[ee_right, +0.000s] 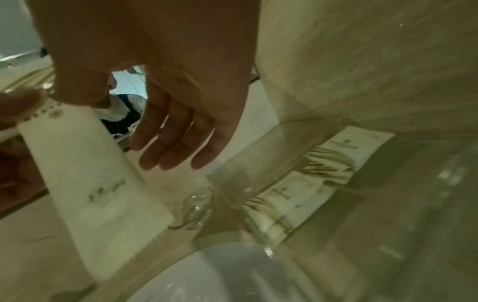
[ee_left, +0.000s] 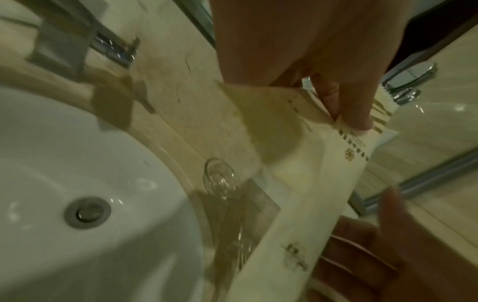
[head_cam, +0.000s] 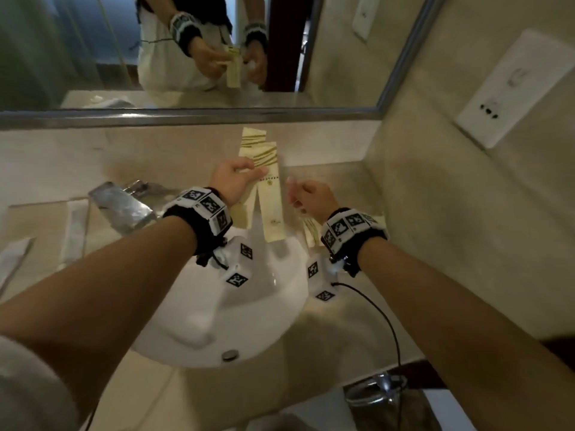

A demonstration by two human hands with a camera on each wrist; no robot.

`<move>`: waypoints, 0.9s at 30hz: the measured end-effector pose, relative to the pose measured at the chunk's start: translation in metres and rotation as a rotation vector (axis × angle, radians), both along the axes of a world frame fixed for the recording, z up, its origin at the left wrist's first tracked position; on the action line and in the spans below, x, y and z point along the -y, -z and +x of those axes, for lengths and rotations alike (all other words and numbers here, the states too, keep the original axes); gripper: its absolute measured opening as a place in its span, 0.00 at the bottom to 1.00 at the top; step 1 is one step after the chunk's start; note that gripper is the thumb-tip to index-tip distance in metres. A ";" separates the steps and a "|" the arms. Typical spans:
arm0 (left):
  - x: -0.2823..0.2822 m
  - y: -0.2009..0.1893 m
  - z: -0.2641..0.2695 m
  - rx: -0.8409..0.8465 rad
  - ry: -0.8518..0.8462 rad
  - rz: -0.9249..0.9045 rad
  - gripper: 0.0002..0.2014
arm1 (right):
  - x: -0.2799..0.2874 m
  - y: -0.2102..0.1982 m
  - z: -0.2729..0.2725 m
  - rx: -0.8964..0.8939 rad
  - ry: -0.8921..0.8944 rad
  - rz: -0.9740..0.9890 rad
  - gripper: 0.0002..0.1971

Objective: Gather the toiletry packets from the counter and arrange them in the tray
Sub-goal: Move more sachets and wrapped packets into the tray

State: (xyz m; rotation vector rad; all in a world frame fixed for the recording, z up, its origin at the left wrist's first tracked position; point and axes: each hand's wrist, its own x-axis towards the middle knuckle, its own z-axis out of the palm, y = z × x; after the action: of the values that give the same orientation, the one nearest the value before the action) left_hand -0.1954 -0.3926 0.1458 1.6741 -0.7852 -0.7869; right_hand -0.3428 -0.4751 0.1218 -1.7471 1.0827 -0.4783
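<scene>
My left hand (head_cam: 245, 174) pinches two long cream packets with gold stripes (head_cam: 271, 200) between thumb and fingers and holds them above the counter behind the sink. In the left wrist view the thumb (ee_left: 358, 116) presses on the packets (ee_left: 310, 204). My right hand (head_cam: 300, 192) hovers just right of them, its fingers (ee_right: 175, 143) relaxed and empty. Below it stands a clear glass tray (ee_right: 248, 190) on small feet, with two folded striped packets (ee_right: 328, 161) lying inside. One of those packets (head_cam: 311, 231) shows beside my right wrist.
A white sink (head_cam: 249, 321) lies under my forearms, with a chrome faucet (head_cam: 121, 206) at its left. Two white sachets (head_cam: 74, 231) lie on the counter to the left. A mirror runs along the back; a wall with a socket plate (head_cam: 513, 88) closes the right side.
</scene>
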 end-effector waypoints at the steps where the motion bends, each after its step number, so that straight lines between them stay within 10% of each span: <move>1: 0.010 0.005 -0.012 -0.011 0.016 -0.008 0.09 | 0.003 0.004 -0.016 -0.003 -0.016 0.053 0.17; 11: 0.063 0.050 -0.085 -0.088 0.134 0.103 0.13 | 0.033 0.040 -0.124 -0.115 0.028 0.309 0.07; 15: 0.068 0.070 -0.092 -0.126 0.262 0.217 0.03 | 0.050 0.050 -0.158 0.122 0.272 0.575 0.04; 21: 0.070 0.084 -0.092 -0.127 0.291 0.263 0.17 | 0.073 0.073 -0.173 0.319 0.538 0.647 0.05; 27: 0.067 0.091 -0.072 -0.167 0.064 0.229 0.20 | 0.084 0.096 -0.172 -0.135 0.482 0.345 0.07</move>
State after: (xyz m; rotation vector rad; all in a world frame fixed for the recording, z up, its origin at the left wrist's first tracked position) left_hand -0.2672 -0.4597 0.0550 1.7639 -0.6534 -1.0809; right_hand -0.5151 -0.5587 0.0263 -1.2265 1.5918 -0.4356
